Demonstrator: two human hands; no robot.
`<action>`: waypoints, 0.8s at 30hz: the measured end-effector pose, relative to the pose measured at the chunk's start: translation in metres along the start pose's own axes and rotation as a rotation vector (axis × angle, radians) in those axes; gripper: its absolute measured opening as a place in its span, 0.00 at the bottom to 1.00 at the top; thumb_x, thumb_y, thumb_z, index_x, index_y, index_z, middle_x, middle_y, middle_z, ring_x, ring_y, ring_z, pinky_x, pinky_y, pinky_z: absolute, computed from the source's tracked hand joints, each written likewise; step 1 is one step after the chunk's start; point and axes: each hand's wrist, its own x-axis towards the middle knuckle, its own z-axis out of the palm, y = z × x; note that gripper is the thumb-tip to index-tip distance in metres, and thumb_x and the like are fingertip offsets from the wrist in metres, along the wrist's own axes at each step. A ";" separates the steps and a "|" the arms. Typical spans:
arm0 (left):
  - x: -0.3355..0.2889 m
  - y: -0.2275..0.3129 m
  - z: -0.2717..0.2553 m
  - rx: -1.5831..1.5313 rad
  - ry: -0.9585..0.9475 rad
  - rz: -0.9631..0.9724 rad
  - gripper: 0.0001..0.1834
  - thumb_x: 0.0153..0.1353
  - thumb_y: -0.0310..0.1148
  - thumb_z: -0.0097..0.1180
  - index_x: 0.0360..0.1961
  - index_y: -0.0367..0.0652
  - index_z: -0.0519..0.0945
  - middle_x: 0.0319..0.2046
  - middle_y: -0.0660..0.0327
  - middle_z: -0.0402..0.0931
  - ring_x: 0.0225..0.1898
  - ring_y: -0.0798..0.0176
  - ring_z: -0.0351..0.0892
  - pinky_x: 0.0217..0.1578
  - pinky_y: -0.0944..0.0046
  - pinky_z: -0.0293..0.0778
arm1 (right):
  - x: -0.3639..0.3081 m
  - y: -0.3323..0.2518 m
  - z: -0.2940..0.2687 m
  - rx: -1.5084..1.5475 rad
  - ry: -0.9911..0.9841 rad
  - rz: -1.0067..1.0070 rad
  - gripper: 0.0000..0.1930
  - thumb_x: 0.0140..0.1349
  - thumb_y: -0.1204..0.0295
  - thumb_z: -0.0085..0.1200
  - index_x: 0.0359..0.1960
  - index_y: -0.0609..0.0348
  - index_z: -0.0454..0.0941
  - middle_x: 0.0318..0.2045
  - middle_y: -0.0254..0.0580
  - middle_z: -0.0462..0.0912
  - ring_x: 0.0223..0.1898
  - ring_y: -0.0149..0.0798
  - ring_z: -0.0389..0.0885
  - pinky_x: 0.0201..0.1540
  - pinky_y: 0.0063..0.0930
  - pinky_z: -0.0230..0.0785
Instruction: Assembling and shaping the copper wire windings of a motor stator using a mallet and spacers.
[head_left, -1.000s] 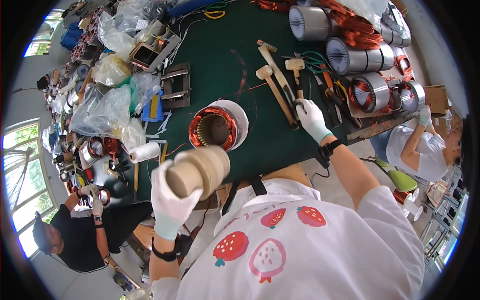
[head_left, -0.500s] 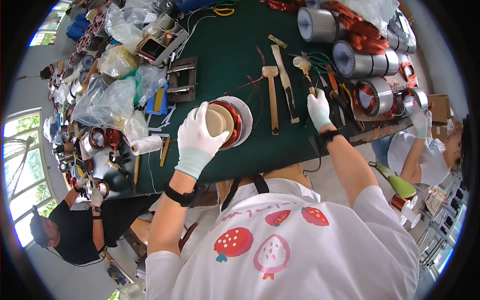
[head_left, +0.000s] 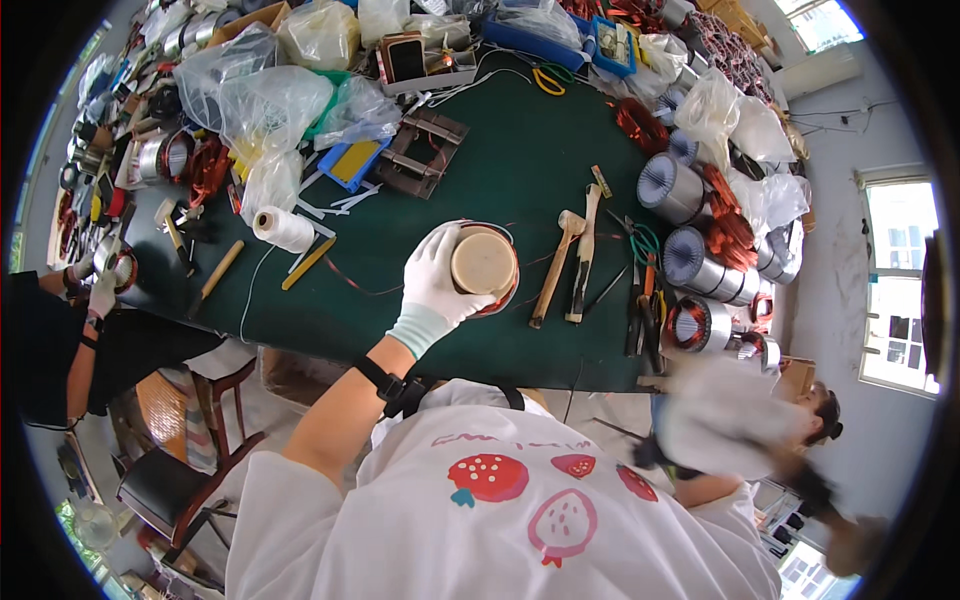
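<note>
My left hand (head_left: 437, 277), in a white glove, is closed around the side of a round wooden block (head_left: 484, 263). The block sits on a ring of copper windings (head_left: 507, 297), which it mostly covers; the metal body underneath is nearly hidden. Raised at the lower right, my gloved right hand (head_left: 715, 400) is badly smeared by motion. A mallet (head_left: 855, 545) sticks out from it, its dark handle and brownish head also blurred. Right of the block, a wooden hammer (head_left: 560, 265) and a flat wooden stick (head_left: 583, 252) lie on the green table (head_left: 340, 300).
Pliers (head_left: 660, 305) and other hand tools lie right of the stick. Metal cores (head_left: 672, 188) with copper coils line the right edge. A thread spool (head_left: 283, 229), a blue box (head_left: 352, 165) and plastic bags are at left. Co-workers (head_left: 822, 412) are at both sides.
My right hand has lifted the mallet off the table and swung it up toward the lower right. My left hand stays on the block, which now covers more of the windings. The view has turned.
</note>
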 end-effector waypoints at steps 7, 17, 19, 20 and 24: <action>-0.014 -0.006 -0.004 0.108 0.066 0.100 0.53 0.33 0.38 0.80 0.64 0.38 0.67 0.61 0.48 0.72 0.63 0.41 0.70 0.62 0.45 0.68 | -0.142 0.089 0.000 -0.474 0.389 1.528 0.08 0.73 0.67 0.52 0.42 0.59 0.73 0.19 0.33 0.73 0.16 0.28 0.72 0.17 0.25 0.62; -0.118 -0.094 -0.019 -0.009 -0.267 -0.089 0.39 0.56 0.39 0.66 0.65 0.31 0.66 0.63 0.38 0.68 0.64 0.37 0.67 0.65 0.46 0.65 | -0.210 0.122 -0.108 -1.609 0.008 0.909 0.21 0.63 0.68 0.59 0.56 0.61 0.74 0.44 0.53 0.78 0.47 0.51 0.79 0.50 0.43 0.72; -0.103 -0.119 -0.006 -0.293 -0.338 -0.327 0.45 0.65 0.45 0.58 0.74 0.31 0.52 0.71 0.41 0.59 0.73 0.44 0.57 0.73 0.53 0.53 | -0.202 0.142 -0.084 -1.473 -0.114 0.914 0.24 0.61 0.65 0.60 0.57 0.62 0.74 0.50 0.57 0.77 0.53 0.60 0.75 0.58 0.47 0.69; -0.092 -0.130 0.007 -0.527 -0.284 -0.353 0.44 0.68 0.44 0.56 0.75 0.31 0.51 0.71 0.44 0.60 0.73 0.48 0.57 0.73 0.55 0.52 | -0.171 0.152 -0.055 -1.055 -0.220 1.329 0.24 0.62 0.61 0.60 0.55 0.67 0.76 0.49 0.58 0.79 0.54 0.61 0.75 0.60 0.46 0.68; 0.021 -0.057 0.003 -1.101 -0.282 -0.461 0.37 0.74 0.41 0.51 0.75 0.33 0.53 0.70 0.53 0.61 0.72 0.58 0.59 0.72 0.61 0.53 | -0.216 0.197 -0.007 -0.075 0.102 1.394 0.37 0.69 0.52 0.58 0.71 0.66 0.63 0.66 0.51 0.70 0.70 0.43 0.65 0.71 0.34 0.58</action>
